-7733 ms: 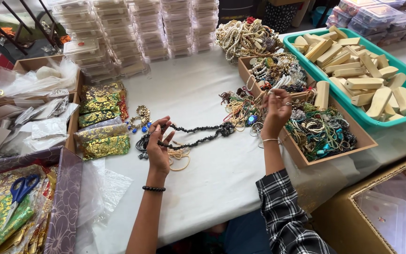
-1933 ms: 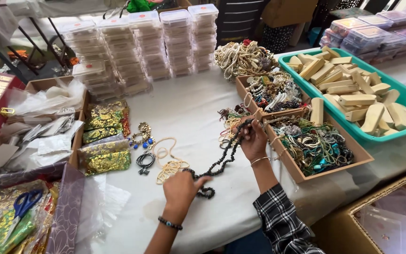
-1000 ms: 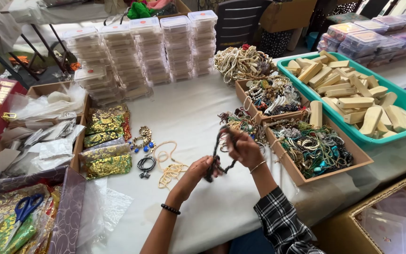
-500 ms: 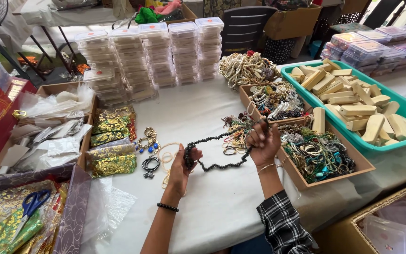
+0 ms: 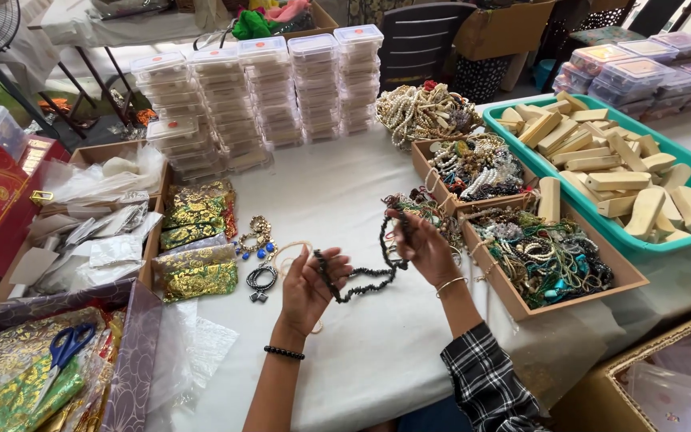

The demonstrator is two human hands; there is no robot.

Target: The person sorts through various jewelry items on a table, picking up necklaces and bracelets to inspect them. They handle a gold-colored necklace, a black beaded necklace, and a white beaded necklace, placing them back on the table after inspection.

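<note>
The left hand [image 5: 311,282] is raised above the white tablecloth [image 5: 337,200], palm up and fingers loosely curled, pinching one end of a black beaded necklace [image 5: 368,270] between thumb and fingertips. The strand sags in a short arc to the right hand [image 5: 424,244], whose fingers close lightly around its other end, with a loop of the beads rising just above the knuckles. A black bead bracelet [image 5: 284,352] sits on the left wrist and a thin gold bangle [image 5: 449,283] on the right.

Just left of the left hand lie a small coiled black bead piece [image 5: 261,279] and a pale cord loop [image 5: 289,252]; further left are gold brocade pouches [image 5: 195,272]. Directly beyond and to the right of the right hand stands a cardboard tray [image 5: 513,300] heaped with teal and mixed bead jewellery [image 5: 545,256]. Beyond that, a teal plastic tray [image 5: 641,240] holds wooden blocks [image 5: 617,180]. Far ahead of both hands rise stacks of clear plastic boxes [image 5: 265,96]. Blue-handled scissors [image 5: 61,348] lie well to the left of the left forearm.
</note>
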